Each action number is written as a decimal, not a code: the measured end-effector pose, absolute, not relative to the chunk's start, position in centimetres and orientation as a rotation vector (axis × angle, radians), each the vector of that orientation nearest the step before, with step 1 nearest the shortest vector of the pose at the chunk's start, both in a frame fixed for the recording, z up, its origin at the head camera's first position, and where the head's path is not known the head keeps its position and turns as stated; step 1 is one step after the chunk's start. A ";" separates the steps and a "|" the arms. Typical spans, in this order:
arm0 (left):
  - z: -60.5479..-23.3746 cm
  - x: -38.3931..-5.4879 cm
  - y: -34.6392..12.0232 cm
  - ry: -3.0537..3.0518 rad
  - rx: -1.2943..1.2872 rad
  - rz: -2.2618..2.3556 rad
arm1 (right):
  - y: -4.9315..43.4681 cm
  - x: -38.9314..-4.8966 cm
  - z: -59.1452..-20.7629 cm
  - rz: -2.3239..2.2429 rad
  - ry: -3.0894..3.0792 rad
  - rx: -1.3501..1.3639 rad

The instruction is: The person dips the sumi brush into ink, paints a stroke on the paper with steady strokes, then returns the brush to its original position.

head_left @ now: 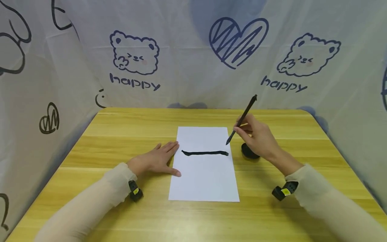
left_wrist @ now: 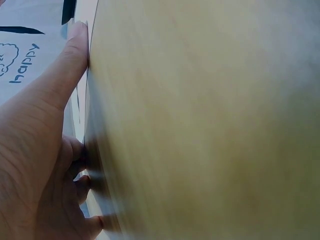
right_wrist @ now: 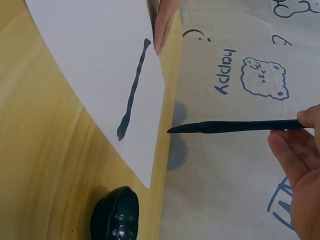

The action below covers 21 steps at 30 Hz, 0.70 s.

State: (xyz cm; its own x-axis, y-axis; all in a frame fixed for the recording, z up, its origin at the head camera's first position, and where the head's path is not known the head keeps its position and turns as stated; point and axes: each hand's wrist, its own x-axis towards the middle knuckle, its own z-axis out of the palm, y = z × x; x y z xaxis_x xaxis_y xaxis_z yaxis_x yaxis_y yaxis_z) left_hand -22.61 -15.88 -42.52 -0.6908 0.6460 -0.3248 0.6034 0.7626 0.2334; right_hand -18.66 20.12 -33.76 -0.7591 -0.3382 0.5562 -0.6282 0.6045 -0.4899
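A white sheet of paper lies on the wooden table, with one thick black horizontal stroke across it. My left hand rests on the left edge of the sheet, fingers spread and straight. In my right hand a dark ink brush is pinched between thumb and fingers, slanted, its tip down near the paper's right edge. The right wrist view shows the brush with its pointed black tip raised off the sheet. Partly hidden under my right hand stands a small black ink dish.
The yellow wood-grain table extends to a pale cloth backdrop with bear and heart drawings. Black wrist cameras sit on both wrists, the left camera and the right camera both close above the tabletop.
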 end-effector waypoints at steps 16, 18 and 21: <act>-42.1 -22.4 -15.7 2.561 0.935 0.174 | 23.5 -18.1 -33.2 0.763 -2.452 0.831; -42.1 -22.4 -15.8 2.563 0.940 0.178 | 24.0 -18.1 -33.1 0.711 -2.447 0.856; -42.1 -22.4 -15.8 2.569 0.943 0.175 | 24.7 -18.2 -33.0 0.639 -2.424 0.917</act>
